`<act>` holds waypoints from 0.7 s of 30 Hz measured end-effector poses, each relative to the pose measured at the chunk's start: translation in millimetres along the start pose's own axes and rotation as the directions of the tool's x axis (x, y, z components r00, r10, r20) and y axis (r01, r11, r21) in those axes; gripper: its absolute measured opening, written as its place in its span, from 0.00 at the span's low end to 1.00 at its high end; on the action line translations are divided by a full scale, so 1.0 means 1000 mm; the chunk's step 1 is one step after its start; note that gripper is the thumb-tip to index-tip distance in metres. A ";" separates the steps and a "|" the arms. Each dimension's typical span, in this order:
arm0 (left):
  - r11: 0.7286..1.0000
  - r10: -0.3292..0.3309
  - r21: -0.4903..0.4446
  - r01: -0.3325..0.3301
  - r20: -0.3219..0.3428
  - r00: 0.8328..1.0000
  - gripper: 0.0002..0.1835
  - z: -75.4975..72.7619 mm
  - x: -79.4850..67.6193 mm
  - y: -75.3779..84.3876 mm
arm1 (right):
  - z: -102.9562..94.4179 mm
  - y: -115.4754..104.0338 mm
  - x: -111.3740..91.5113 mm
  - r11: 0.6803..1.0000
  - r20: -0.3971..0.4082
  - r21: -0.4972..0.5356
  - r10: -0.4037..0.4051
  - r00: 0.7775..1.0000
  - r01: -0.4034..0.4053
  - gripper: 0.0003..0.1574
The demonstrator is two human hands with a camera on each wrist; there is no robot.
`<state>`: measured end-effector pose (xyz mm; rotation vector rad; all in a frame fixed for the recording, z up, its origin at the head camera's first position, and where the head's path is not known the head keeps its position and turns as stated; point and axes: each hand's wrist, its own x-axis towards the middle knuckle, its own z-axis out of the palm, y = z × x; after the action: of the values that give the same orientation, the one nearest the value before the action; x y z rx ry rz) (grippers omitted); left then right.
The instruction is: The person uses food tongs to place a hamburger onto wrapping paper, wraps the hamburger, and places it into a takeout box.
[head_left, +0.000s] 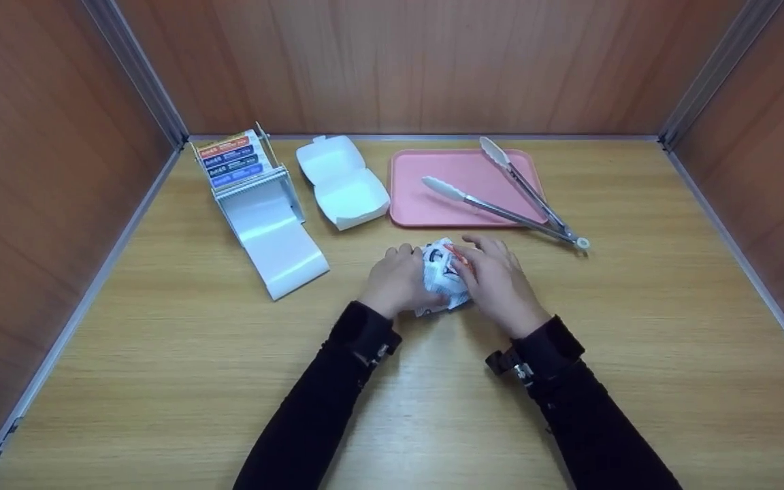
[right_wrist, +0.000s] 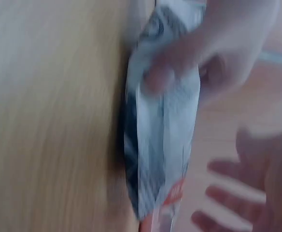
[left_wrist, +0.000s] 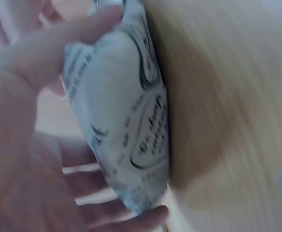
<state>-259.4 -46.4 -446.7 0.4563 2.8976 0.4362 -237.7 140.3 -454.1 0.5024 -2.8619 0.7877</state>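
Observation:
A bundle wrapped in white paper with black print (head_left: 444, 275) sits on the table between both hands. My left hand (head_left: 402, 282) grips it from the left; in the left wrist view, its thumb lies across the near side of the wrapper (left_wrist: 126, 111) and its fingers pass behind. My right hand (head_left: 501, 282) is at the bundle's right side, by a red-orange label (head_left: 460, 259). In the right wrist view, the right hand (right_wrist: 252, 186) has loosely spread fingers, apart from the wrapper, while the left thumb presses the paper.
Behind the hands lies a pink tray (head_left: 419, 204), with metal tongs (head_left: 528, 194) spread across its right part. To its left are an open white clamshell box (head_left: 348, 187) and a dispenser (head_left: 256, 187) with coloured labels and a white ramp. Wooden walls enclose the table.

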 end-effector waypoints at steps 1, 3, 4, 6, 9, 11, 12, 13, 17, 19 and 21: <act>1.000 -0.012 -0.006 0.012 -0.008 1.000 0.50 0.001 -0.001 0.002 | 0.002 -0.004 -0.002 1.000 -0.012 -0.020 0.015 1.000 -0.016 0.27; 0.999 -0.033 -0.012 0.033 -0.015 0.999 0.47 0.001 -0.001 0.006 | 0.007 -0.010 -0.004 0.997 -0.009 -0.065 0.041 0.999 -0.041 0.28; 0.999 -0.041 -0.014 0.041 -0.014 0.999 0.46 0.000 -0.001 0.006 | 0.010 -0.012 -0.005 0.995 -0.001 -0.085 0.049 0.999 -0.049 0.28; 0.998 -0.054 -0.026 0.054 0.008 0.999 0.46 -0.001 -0.001 0.006 | 0.014 -0.014 -0.005 0.992 0.004 -0.113 0.064 0.998 -0.064 0.29; 0.997 -0.043 -0.066 0.047 0.061 0.997 0.42 -0.006 -0.001 0.003 | 0.015 -0.012 -0.006 0.987 -0.010 -0.142 0.077 0.997 -0.077 0.31; 0.991 -0.008 -0.132 0.019 0.082 0.997 0.31 -0.009 -0.001 0.000 | 0.014 -0.010 -0.006 0.984 -0.009 -0.155 0.086 0.996 -0.086 0.35; 0.986 0.018 -0.165 -0.003 0.087 0.996 0.26 -0.009 -0.001 -0.001 | 0.014 -0.009 -0.006 0.983 -0.003 -0.160 0.092 0.996 -0.091 0.37; 0.980 0.042 -0.199 -0.023 0.093 0.995 0.22 -0.009 -0.001 -0.001 | 0.013 -0.008 -0.006 0.981 0.003 -0.163 0.103 0.995 -0.101 0.40; 0.944 0.124 -0.318 -0.084 0.109 0.986 0.18 -0.007 0.001 0.000 | 0.012 -0.011 -0.007 0.965 0.004 -0.204 0.169 0.986 -0.165 0.49; 0.931 0.142 -0.353 -0.088 0.131 0.981 0.11 -0.005 0.002 0.002 | 0.011 -0.012 -0.008 0.951 -0.011 -0.237 0.203 0.979 -0.200 0.53; 0.918 0.151 -0.389 -0.082 0.150 0.977 0.08 -0.003 0.003 0.003 | 0.011 -0.012 -0.010 0.937 -0.027 -0.268 0.224 0.974 -0.223 0.56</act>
<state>-261.7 -43.8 -443.1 0.5707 2.5361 0.9072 -225.0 127.9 -459.7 0.1447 -2.9994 0.4099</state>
